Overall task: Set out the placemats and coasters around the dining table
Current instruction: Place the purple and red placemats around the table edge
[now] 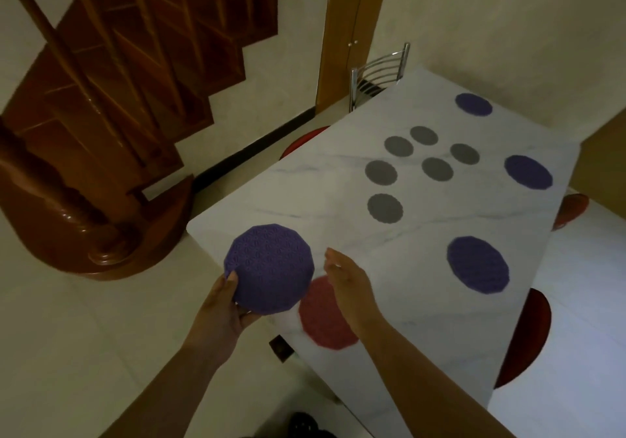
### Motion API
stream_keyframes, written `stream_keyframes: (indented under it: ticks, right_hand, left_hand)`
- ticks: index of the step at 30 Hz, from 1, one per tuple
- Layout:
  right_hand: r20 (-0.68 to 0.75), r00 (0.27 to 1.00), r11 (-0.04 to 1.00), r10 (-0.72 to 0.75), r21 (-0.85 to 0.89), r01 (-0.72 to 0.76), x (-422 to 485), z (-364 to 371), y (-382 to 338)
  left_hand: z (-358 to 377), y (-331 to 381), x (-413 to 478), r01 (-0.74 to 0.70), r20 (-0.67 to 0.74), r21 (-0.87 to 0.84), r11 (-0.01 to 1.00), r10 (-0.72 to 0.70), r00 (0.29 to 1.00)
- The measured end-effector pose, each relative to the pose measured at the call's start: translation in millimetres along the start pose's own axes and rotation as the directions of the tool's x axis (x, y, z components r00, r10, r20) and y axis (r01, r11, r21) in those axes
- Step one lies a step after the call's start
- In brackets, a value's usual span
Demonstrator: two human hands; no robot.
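The left hand has the purple placemat pinched by its near-left rim, thumb on top and fingers curled beneath, so the round mat fans up and to the right from that grip, tilted toward the camera and lifted over the near-left corner of the worktop. A disc has no long axis; what counts, I'd say, is that the bare corner lies directly under and just ahead of it, and this hand is the nearer one. The mat looks woven, with a faceted edge. Just right of it, flat on the marble, lies a red placemat. The right hand hovers above that, fingers spread, holding nothing. Farther right lie another purple mat and the grey coasters.
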State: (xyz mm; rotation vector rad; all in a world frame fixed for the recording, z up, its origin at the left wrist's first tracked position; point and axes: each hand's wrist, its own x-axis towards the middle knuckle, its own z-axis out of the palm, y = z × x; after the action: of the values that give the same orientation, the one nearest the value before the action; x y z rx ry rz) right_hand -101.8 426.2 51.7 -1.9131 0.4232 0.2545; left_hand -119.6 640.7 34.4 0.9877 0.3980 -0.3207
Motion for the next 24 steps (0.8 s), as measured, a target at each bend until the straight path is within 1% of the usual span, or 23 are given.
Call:
stream_keyframes:
  ticks: [2,3,5,7,10,13,15,19,24]
  right_hand:
    - [0.071,0.997,0.999,-0.032,-0.024,0.034,4,15,-21]
    - [0.085,0.995,0.999,-0.044,-0.018,0.046,6,23,-31]
    - [0.081,0.996,0.999,-0.04,-0.009,0.041,14,37,-45]
    - [0.061,0.997,0.998,-0.041,-0.053,0.045,22,53,-54]
    - [-0.019,0.998,0.993,-0.059,-0.105,0.057,32,83,-65]
    - [-0.15,0.985,0.996,-0.085,-0.04,0.079,41,118,-81]
    - [-0.231,0.97,0.997,-0.076,0.009,0.08,47,141,-94]
    - [-0.336,0.942,0.996,0.009,0.086,0.022,64,176,-117]
    - [-0.409,0.897,0.976,0.168,0.197,-0.093,99,183,-137]
  left_hand:
    - [-3,7,5,0.004,0.0,-0.013,1.0,-0.004,1.0]
    - [-5,12,9,0.007,0.002,-0.021,1.0,-0.007,1.0]
    - [-13,23,17,0.017,0.009,-0.022,1.0,-0.017,1.0]
    - [-26,36,29,0.035,0.018,-0.005,0.999,-0.035,0.999]
    - [-50,61,52,0.078,0.05,0.029,0.996,-0.08,0.996]
    - [-79,90,79,0.133,0.116,0.073,0.988,-0.141,0.983]
    - [-97,111,103,0.155,0.157,0.101,0.983,-0.17,0.973]
    - [-122,149,145,0.186,0.221,0.191,0.964,-0.226,0.949]
    - [-119,184,198,0.192,0.348,0.273,0.942,-0.283,0.894]
